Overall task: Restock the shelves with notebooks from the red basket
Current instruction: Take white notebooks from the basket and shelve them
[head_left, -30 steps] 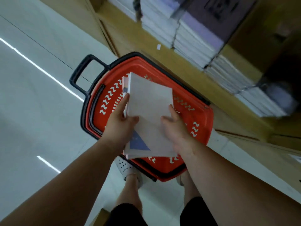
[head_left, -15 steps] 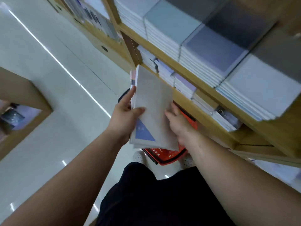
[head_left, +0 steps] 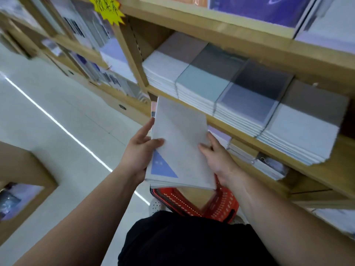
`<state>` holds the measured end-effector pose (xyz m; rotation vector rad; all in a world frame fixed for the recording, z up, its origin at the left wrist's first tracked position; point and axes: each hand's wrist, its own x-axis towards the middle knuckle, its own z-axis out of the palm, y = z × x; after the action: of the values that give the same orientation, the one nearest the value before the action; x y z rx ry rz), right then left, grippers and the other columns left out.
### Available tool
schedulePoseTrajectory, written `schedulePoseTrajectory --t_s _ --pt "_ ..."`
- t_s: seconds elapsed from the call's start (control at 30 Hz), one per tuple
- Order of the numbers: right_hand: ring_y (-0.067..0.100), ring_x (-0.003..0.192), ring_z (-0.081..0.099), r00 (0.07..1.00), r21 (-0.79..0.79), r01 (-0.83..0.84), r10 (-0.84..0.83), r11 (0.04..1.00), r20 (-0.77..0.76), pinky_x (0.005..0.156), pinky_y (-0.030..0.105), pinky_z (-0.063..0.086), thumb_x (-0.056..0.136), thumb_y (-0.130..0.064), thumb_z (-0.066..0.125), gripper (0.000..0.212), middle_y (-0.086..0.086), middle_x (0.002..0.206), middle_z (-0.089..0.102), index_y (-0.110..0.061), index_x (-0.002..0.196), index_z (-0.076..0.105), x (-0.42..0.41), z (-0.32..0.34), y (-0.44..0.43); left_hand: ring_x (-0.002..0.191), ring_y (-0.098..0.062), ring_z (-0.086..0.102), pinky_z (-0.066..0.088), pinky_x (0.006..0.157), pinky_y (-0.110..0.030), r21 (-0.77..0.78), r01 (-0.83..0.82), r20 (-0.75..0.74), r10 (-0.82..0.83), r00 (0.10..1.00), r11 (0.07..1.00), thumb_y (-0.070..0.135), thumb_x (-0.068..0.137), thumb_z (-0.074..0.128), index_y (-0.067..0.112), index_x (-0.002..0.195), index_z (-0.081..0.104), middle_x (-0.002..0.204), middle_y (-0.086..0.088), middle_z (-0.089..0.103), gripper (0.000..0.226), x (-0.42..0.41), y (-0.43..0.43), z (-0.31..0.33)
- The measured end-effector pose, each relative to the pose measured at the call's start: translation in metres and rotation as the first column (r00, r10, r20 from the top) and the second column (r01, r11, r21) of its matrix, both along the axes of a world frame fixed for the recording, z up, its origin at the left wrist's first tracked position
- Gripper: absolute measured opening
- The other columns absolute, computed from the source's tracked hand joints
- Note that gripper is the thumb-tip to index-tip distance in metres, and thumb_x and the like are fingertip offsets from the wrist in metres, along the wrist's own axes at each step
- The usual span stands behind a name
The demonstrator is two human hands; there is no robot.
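Closest to us is our black clothing (head_left: 182,240), filling the bottom of the view. Just beyond it the red basket (head_left: 221,206) sits low on the pale floor (head_left: 48,131), partly hidden by the clothing and by what we carry; we cannot see what is in it.

Above the basket we hold a stack of notebooks (head_left: 182,146) between both hands, clear of the shelves. Its top cover is pale grey with a blue triangle at the near left corner. Our left hand (head_left: 138,150) grips the stack's left edge, thumb laid across the cover and fingers (head_left: 148,125) stretched along the side. Our right hand (head_left: 217,158) grips the right edge, thumb on the cover and the other fingers curled beneath, out of sight.

Behind the stack runs a wooden shelf (head_left: 249,135) with four piles of notebooks side by side: a white pile (head_left: 165,68), a grey-green pile (head_left: 201,83), a blue-grey pile (head_left: 247,104) and another pale pile (head_left: 299,135). The shelf below carries lower piles (head_left: 269,166). Farthest up, a yellow starburst tag (head_left: 109,8) hangs on the shelf upright, its writing too blurred to read.
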<state>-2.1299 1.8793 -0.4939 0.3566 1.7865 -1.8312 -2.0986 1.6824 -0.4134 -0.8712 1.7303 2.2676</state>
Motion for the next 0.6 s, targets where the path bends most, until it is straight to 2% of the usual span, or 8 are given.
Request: schedulePoseTrajectory --t_s 0.1,0.2,0.27,0.33,0.4,0.5,0.6 --pt "0.002 0.082 0.072 0.991 0.004 0.133 -0.133 0.991 -0.022 0.072 0.026 0.057 0.102 -0.018 0.057 0.04 -0.028 0.09 0.071 -0.058 0.098 0.053 -0.008 0.011 -0.042 0.094 -0.038 0.074 0.063 0.071 -0.046 0.022 0.077 -0.011 -0.077 0.997 0.997 -0.007 0.093 0.059 0.028 0.148 0.05 0.115 -0.016 0.074 0.066 -0.024 -0.045 0.004" --pt "0.013 0.094 0.074 0.968 0.008 0.246 -0.245 0.969 -0.057 0.087 0.039 0.06 0.099 -0.015 0.061 0.042 -0.018 0.103 0.075 -0.055 0.111 0.059 -0.009 0.031 -0.081 0.095 -0.037 0.073 0.063 0.075 -0.046 0.009 0.183 -0.017 -0.183 0.983 0.983 -0.008 0.094 0.057 0.028 0.146 0.053 0.117 -0.018 0.073 0.063 -0.045 -0.089 0.015" --pt "0.017 0.101 0.073 0.948 -0.01 0.308 -0.308 0.951 -0.085 0.095 0.047 0.057 0.097 -0.012 0.062 0.051 -0.014 0.113 0.074 -0.047 0.134 0.055 -0.007 0.046 -0.097 0.092 -0.034 0.074 0.063 0.071 -0.04 0.007 0.25 -0.029 -0.25 0.968 0.968 -0.008 0.094 0.055 0.028 0.144 0.056 0.118 -0.017 0.073 0.061 -0.059 -0.108 0.023" --pt "0.017 0.103 0.073 0.926 -0.018 0.363 -0.363 0.932 -0.104 0.097 0.048 0.057 0.098 -0.012 0.063 0.059 -0.013 0.118 0.073 -0.042 0.146 0.048 -0.006 0.058 -0.102 0.092 -0.031 0.075 0.062 0.069 -0.037 0.022 0.324 -0.055 -0.322 0.945 0.946 -0.009 0.094 0.053 0.027 0.138 0.061 0.116 -0.012 0.075 0.058 -0.072 -0.117 0.027" --pt "0.014 0.099 0.074 0.902 -0.029 0.412 -0.412 0.911 -0.126 0.091 0.042 0.059 0.098 -0.01 0.062 0.059 -0.013 0.117 0.074 -0.041 0.147 0.048 -0.005 0.064 -0.1 0.088 -0.027 0.076 0.061 0.067 -0.035 0.043 0.379 -0.07 -0.376 0.924 0.924 -0.01 0.095 0.052 0.03 0.129 0.065 0.109 -0.007 0.077 0.054 -0.08 -0.117 0.031" --pt "0.008 0.089 0.075 0.872 -0.067 0.466 -0.47 0.882 -0.134 0.07 0.026 0.059 0.099 -0.005 0.06 0.058 -0.017 0.107 0.075 -0.038 0.146 0.05 -0.004 0.07 -0.093 0.088 -0.024 0.076 0.061 0.066 -0.033 0.034 0.417 -0.079 -0.413 0.907 0.908 -0.008 0.096 0.051 0.034 0.119 0.068 0.11 -0.003 0.077 0.051 -0.089 -0.11 0.031" --pt "0.01 0.084 0.076 0.868 -0.104 0.479 -0.488 0.872 -0.097 0.062 0.025 0.057 0.099 -0.002 0.057 0.058 -0.015 0.104 0.077 -0.038 0.144 0.052 -0.008 0.071 -0.083 0.093 -0.026 0.076 0.061 0.067 -0.035 -0.021 0.384 -0.038 -0.385 0.922 0.923 -0.006 0.098 0.051 0.034 0.124 0.068 0.113 -0.001 0.077 0.051 -0.095 -0.103 0.027"
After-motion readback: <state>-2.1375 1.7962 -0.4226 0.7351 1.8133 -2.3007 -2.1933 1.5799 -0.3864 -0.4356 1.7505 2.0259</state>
